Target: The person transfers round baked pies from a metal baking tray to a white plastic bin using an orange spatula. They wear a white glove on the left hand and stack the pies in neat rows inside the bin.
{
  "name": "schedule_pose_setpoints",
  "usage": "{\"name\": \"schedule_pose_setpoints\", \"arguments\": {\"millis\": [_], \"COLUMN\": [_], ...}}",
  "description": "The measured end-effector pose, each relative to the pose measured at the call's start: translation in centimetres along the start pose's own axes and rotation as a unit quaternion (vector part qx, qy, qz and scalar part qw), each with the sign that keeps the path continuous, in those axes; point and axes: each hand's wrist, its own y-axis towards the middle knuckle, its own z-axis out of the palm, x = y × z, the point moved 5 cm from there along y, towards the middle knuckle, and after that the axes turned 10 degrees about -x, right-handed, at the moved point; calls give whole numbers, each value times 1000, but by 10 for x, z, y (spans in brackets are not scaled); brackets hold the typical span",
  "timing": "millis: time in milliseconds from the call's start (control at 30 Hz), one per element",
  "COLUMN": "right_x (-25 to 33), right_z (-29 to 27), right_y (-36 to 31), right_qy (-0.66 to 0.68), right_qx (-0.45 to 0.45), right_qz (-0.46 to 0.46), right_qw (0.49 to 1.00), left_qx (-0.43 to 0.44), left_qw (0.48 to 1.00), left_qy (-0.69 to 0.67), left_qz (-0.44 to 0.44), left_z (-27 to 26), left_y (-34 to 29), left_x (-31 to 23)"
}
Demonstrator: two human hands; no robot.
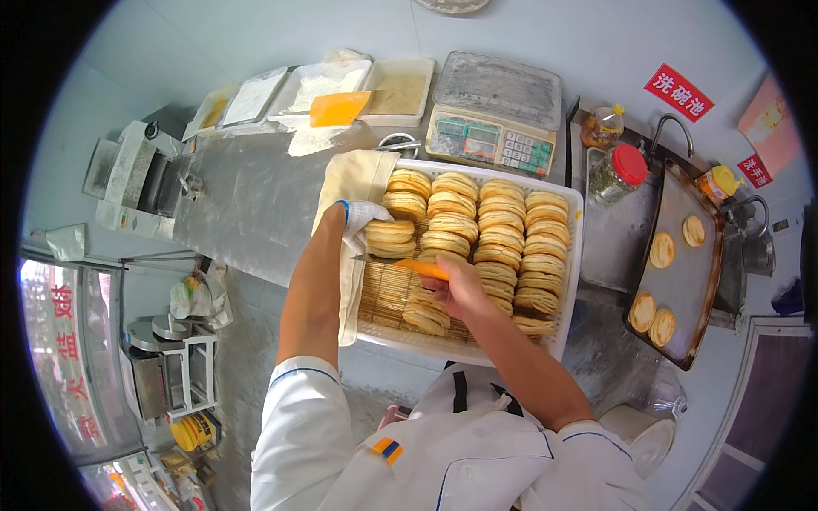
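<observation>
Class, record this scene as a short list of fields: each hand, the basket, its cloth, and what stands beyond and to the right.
Left hand: white-gloved, against flatbreads
Right hand: bare, gripping an orange-handled knife
Basket: white, holding rows of flatbreads
Cloth: pale, draped over the basket's left side
Beyond: scale
Right: baking tray with four flatbreads
</observation>
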Motion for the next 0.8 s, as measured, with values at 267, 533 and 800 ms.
{"name": "schedule_pose_setpoints", "arguments": {"millis": [267,533,800], "right_x": [28,31,28], "right_z": [-8,-17,-10], "right_y": [-1,-15,-19], "right_qy": [-52,-163,-168], "right_qx": [10,-20,0], "right_qz": [-51,-118,-130], "right_qw": [997,979,977], "left_qx": [-33,-105,-267], "left_qw": [998,963,902], "left_qy": [-46,-90,-186], "left_qz": [4,230,283], "left_z": [-6,36,48], "left_y": [5,-18,-13], "left_x": [2,4,12]}}
